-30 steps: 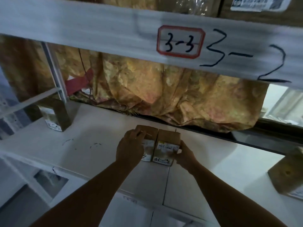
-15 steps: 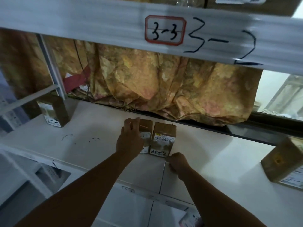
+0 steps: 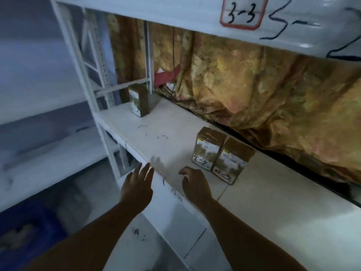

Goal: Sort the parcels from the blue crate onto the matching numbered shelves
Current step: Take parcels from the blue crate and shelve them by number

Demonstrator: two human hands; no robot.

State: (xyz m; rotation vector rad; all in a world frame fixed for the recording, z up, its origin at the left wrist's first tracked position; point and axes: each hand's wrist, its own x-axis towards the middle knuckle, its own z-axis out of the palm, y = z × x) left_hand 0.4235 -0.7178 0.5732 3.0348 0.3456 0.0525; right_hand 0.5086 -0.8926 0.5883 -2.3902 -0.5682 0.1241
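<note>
Two brown parcels stand side by side on the white shelf (image 3: 175,133): the left parcel (image 3: 207,148) and the right parcel (image 3: 232,161), each with a white label and a handwritten number. A third parcel (image 3: 139,99) stands at the shelf's far left end. My left hand (image 3: 137,184) hovers at the shelf's front edge with straight fingers, holding nothing. My right hand (image 3: 193,182) is over the shelf just left of the two parcels, fingers loosely curled, empty and apart from them. A blue crate (image 3: 29,231) sits low at the left, blurred.
The shelf above carries a red-framed tag "3-3" (image 3: 243,13) and larger handwritten numbers. A yellow patterned cloth (image 3: 263,98) hangs behind the shelf. White uprights (image 3: 78,61) of the rack stand at the left, with another pale shelf unit beyond.
Both hands have let go of the two parcels and drawn back to the shelf's front edge. The view has swung left and down, bringing the blue crate into sight.
</note>
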